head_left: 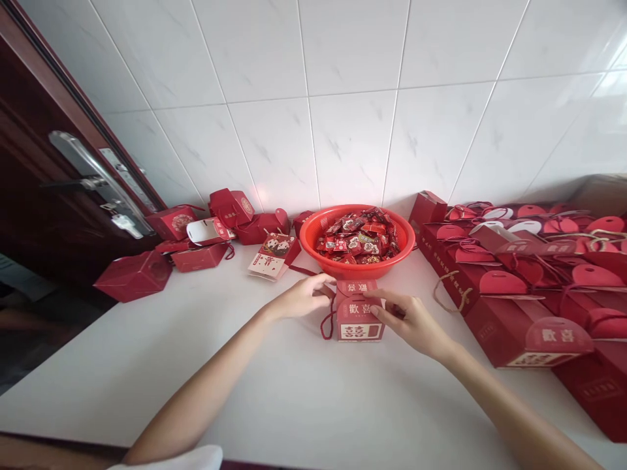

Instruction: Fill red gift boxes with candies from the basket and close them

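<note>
A small red gift box with white characters and a cream label stands upright on the white table, its top flaps folded over. My left hand is at the box's upper left side, fingers curled near the dark red cord that hangs there; what its fingertips pinch is too small to make out. Over the top and right edge of the box lies my right hand, its fingers apart and touching the flap. Just behind the box sits a red plastic basket full of wrapped sweets.
Rows of red boxes fill the right side of the table. Several loose boxes lie at the back left, with a panda-printed box nearer the basket. A tiled wall stands behind, and a dark door at the left.
</note>
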`<state>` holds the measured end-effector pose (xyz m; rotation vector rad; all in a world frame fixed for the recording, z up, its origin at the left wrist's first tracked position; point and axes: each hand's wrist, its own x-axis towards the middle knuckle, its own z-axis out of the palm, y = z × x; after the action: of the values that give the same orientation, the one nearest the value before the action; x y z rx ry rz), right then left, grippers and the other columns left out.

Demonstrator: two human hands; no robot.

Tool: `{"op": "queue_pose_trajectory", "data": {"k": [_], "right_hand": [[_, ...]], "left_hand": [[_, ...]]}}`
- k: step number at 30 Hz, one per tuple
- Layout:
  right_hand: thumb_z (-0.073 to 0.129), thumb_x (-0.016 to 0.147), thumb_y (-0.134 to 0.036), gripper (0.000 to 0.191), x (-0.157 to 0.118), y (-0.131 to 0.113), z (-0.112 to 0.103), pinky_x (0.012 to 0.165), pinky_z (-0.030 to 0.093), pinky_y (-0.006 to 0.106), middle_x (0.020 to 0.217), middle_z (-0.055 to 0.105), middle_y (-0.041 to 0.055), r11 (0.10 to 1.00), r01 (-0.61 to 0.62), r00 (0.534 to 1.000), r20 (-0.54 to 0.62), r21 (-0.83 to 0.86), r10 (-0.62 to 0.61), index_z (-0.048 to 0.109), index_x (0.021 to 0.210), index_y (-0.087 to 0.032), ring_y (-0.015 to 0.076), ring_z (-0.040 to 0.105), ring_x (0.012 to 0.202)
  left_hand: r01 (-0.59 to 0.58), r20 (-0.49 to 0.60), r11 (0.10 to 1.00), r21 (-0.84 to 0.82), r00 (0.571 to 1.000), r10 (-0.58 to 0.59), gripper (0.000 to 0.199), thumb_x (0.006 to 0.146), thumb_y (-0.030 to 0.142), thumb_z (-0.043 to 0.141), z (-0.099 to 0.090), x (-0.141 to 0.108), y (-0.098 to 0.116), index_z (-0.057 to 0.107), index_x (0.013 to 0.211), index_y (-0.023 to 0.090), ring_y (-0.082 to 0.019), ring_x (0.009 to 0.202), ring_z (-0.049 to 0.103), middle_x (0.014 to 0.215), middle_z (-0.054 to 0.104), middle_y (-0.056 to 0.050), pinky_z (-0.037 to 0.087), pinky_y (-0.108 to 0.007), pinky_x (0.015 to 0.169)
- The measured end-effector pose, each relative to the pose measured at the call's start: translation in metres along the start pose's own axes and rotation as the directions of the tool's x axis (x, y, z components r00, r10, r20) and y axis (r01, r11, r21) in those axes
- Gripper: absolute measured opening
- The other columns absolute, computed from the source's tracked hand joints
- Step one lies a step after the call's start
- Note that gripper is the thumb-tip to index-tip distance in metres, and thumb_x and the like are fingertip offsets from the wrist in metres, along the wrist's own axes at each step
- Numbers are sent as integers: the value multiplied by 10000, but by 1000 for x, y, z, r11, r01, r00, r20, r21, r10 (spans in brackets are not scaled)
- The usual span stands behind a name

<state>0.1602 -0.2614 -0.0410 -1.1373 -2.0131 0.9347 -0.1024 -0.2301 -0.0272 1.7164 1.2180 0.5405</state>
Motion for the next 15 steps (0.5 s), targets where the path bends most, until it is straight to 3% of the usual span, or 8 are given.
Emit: {"op": "queue_pose_trajectory", "data": {"k": [4, 7, 9, 12, 15], "right_hand": [[503, 923, -456, 458, -1, 1, -1, 536, 317, 251, 587, 410, -39, 1000, -1, 1000, 6, -9, 1, 720, 1196, -159, 113, 333, 546], [503, 923, -458, 457, -1, 2, -1, 533, 317, 252, 591, 417, -40, 1000, -8, 1000, -3, -16, 8, 714, 1211, -172, 115, 340, 543], [504, 924, -456, 454, -1, 2, -1, 528, 318, 252, 588, 422, -41, 1000, -13, 1000, -4, -20, 13, 714, 1214, -177, 116, 347, 539], [514, 919, -444, 432, -1, 0, -2, 529, 327, 253, 580, 433, -45, 1000, -12, 1000, -6, -29, 12, 717, 1199, -184, 115, 362, 532], [576, 884, -402, 399, 2, -6, -6, 547, 351, 254, 583, 475, -52, 999, -18, 999, -34, -46, 16, 707, 1202, -199, 114, 396, 533]], "left_hand": [[21, -50, 999, 27, 999, -20, 500, 702, 223, 604, 5, 2, 3, 603, 1196, 151, -216, 783, 672, 804, 711, -26, 490, -334, 756], [62, -49, 979, -196, 996, -73, 433, 702, 226, 616, -9, -2, 15, 609, 1128, 148, -175, 672, 642, 653, 633, 27, 475, -310, 714], [26, -23, 925, -380, 999, -38, 365, 716, 241, 630, -24, -9, 27, 633, 1070, 152, -141, 597, 602, 605, 578, 51, 471, -296, 677], [-72, -16, 848, -525, 997, 75, 270, 756, 252, 665, -35, -21, 47, 667, 1006, 150, -139, 633, 625, 634, 595, 34, 505, -310, 721], [-117, 38, 858, -499, 987, 157, 272, 794, 239, 687, -27, -26, 63, 681, 1049, 143, -188, 810, 687, 875, 719, -62, 542, -350, 791]]}}
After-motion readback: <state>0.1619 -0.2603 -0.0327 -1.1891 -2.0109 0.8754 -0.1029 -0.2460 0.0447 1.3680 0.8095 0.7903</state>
